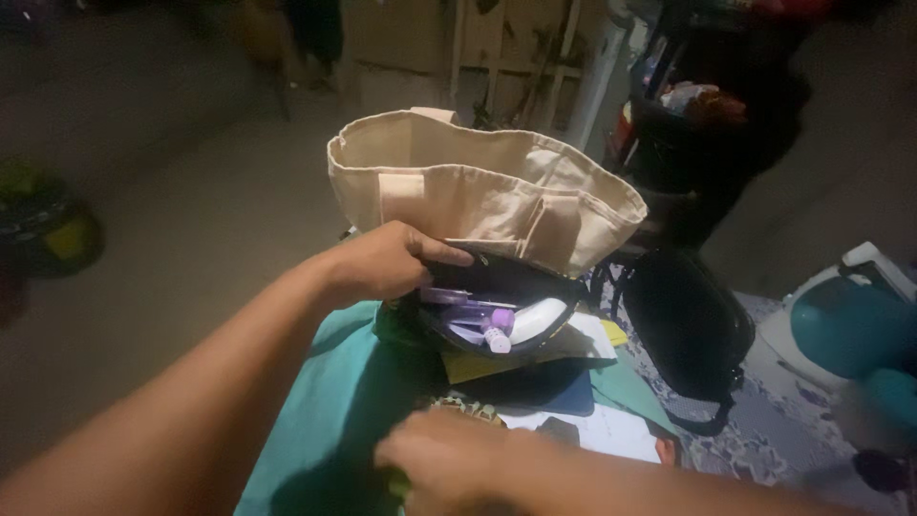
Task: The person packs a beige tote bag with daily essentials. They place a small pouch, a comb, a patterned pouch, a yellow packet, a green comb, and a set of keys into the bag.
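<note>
Black pouch [497,311], gripped by left hand [387,263]

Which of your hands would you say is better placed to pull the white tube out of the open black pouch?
Probably the right hand: it appears free, low in front. The left hand grips the rim of the black pouch, holding it open around the white tube.
</note>
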